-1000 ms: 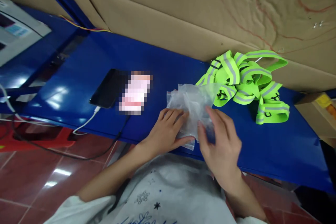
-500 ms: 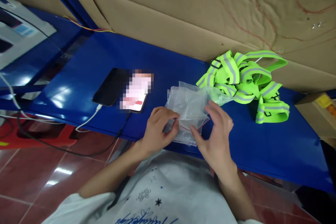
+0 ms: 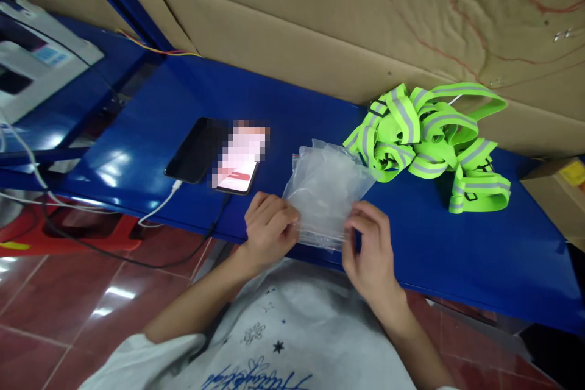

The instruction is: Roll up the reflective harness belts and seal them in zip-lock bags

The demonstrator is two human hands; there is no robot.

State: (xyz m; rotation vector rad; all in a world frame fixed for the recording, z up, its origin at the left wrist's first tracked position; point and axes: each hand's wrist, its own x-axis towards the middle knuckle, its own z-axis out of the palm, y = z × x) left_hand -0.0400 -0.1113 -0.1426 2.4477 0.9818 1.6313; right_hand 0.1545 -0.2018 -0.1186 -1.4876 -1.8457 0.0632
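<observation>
Bags (image 3: 326, 189), clear and stacked, sat at the front of the blue table (image 3: 434, 250), between my two hands. On my head view, I had the left hand (image 3: 272, 225) curled, with thumb and forefinger pinching their near left corner. I had the right hand (image 3: 371, 250) at the near right corner, thumb and fingertips pinching it by the zip edge. I could not tell whether that edge touched the tabletop. Their right side reached the straps (image 3: 427, 128), a yellow-green heap with grey stripes; contact was unclear. To the left lay a dark phone (image 3: 192, 149), a white cable (image 3: 159, 210) plugged in, and just beside it a lit phone (image 3: 237, 177), partly blurred out.
</observation>
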